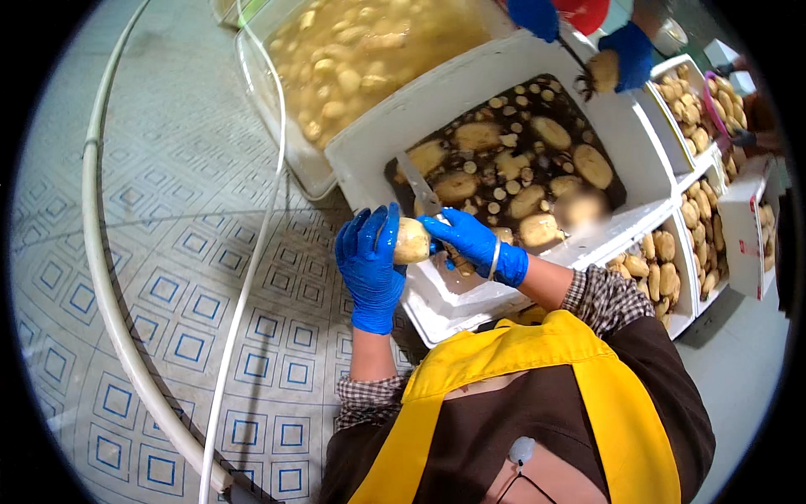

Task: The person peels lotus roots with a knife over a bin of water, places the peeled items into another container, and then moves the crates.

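Potatoes [537, 181] in tub [470, 88], crates [684, 277] to its right, hose [101, 277] left on floor [176, 202]

Pale, partly peeled potato [411, 241]; knife [420, 186] blade angled upward.

Blue gloves [369, 265]; yellow apron [588, 378]; white tub [369, 151]; floor tiles [168, 210] with blue squares.
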A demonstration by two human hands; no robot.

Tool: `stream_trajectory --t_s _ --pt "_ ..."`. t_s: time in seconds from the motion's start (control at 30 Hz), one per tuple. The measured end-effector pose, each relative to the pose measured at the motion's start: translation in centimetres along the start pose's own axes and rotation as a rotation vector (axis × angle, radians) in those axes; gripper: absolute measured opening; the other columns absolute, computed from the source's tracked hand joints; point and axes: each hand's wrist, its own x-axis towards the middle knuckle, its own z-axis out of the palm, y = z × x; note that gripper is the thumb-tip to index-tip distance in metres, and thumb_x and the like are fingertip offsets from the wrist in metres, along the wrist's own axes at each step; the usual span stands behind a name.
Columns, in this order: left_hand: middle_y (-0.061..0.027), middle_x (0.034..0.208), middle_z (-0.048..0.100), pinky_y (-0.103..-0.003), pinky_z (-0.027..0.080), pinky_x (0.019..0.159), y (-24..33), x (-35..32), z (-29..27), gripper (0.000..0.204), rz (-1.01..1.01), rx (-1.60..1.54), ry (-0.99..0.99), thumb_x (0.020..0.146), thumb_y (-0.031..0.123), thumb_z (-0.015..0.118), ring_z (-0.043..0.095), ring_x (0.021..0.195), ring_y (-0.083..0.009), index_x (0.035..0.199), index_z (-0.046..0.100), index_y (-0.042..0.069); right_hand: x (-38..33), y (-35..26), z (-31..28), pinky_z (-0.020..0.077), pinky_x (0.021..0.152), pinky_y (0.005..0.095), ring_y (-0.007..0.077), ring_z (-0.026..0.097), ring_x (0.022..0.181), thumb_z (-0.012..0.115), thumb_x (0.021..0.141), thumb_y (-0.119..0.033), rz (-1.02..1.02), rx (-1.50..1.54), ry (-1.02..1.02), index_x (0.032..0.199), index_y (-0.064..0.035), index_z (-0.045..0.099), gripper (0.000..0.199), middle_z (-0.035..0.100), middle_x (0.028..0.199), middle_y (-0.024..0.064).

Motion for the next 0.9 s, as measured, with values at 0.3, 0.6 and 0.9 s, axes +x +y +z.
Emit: stream_trajectory --t_s 0.3,0.6,0.9 --pt "-0.0139 0.105 0.062 -0.038 0.047 0.084 4.9 3.2 4.4 0.071 0.018 -0.343 -0.156 0.06 0.007 0.079 0.059 0.095 -0.0312 0.126 0.052 0.007 -2.5 0.6 -7.3 0.0526 0.07 0.0308 0.0194 0.063 0.083 0.068 0.08 -0.038 -0.304 -0.059 0.033 0.102 -0.004 0.06 0.041 0.064 0.091 0.0104" --pt "-0.0135 0.117 0.057 -0.035 0.049 0.082 14.2 5.6 9.2 0.102 0.065 -0.852 -0.508 0.06 0.023 0.086 0.06 0.098 -0.0244 0.141 0.028 0.004 -12.4 2.5 -15.8 0.0532 0.077 0.0307 0.0221 0.063 0.091 0.078 0.067 -0.044 -0.57 -0.23 0.529 0.114 -0.0014 0.055 0.067 0.063 0.105 0.0138" --pt "-0.0174 0.111 0.057 -0.039 0.045 0.085 2.4 -0.7 16.0 0.058 -0.079 -0.586 -0.597 0.068 0.024 0.08 0.055 0.1 -0.0319 0.114 0.054 0.0 -26.4 1.8 -28.5 0.0493 0.061 0.0217 0.0116 0.06 0.075 0.07 0.078 -0.014 -1.101 0.537 1.193 0.104 -0.0041 0.058 0.03 0.062 0.089 0.0051"
